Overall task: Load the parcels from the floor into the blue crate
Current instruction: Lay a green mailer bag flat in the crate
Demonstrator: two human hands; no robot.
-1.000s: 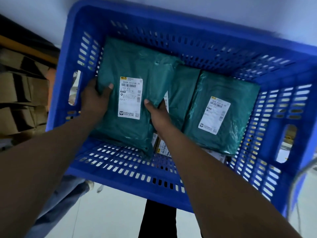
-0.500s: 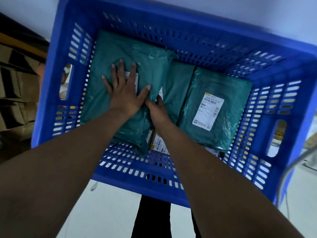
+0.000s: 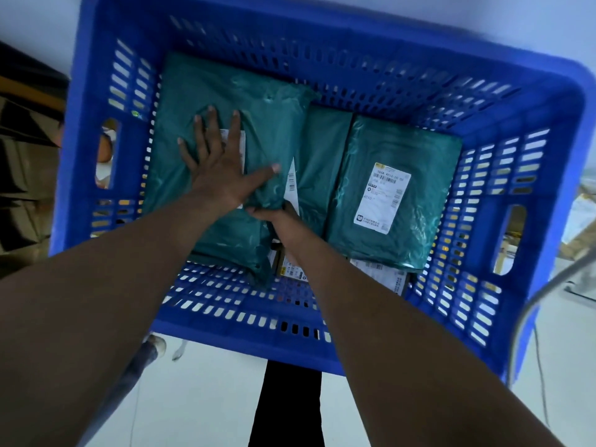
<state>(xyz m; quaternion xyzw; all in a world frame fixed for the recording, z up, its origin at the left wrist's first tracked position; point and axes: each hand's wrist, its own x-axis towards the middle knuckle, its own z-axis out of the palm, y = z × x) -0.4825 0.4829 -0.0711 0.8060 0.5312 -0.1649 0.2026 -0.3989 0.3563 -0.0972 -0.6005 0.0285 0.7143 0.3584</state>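
Observation:
The blue crate (image 3: 322, 346) fills most of the view and holds several green plastic parcels with white labels. My left hand (image 3: 222, 169) lies flat, fingers spread, on top of the big left parcel (image 3: 267, 124) and covers most of its label. My right hand (image 3: 277, 217) is tucked at that parcel's right edge, fingers curled under or around the edge; its fingertips are hidden. A second green parcel (image 3: 393, 195) lies at the right with its label up. A third parcel (image 3: 322, 150) is wedged between them. More parcels show underneath near the front wall.
Cardboard boxes (image 3: 22, 175) stack up to the left of the crate. A pale floor (image 3: 200, 398) lies below the crate's front wall. A grey cable (image 3: 529, 314) curves past the crate's right corner. A white wall stands behind.
My left hand let go of the big parcel's left edge and moved onto its top, pressing flat. The parcel has settled lower in the crate. My right hand stayed at its right edge.

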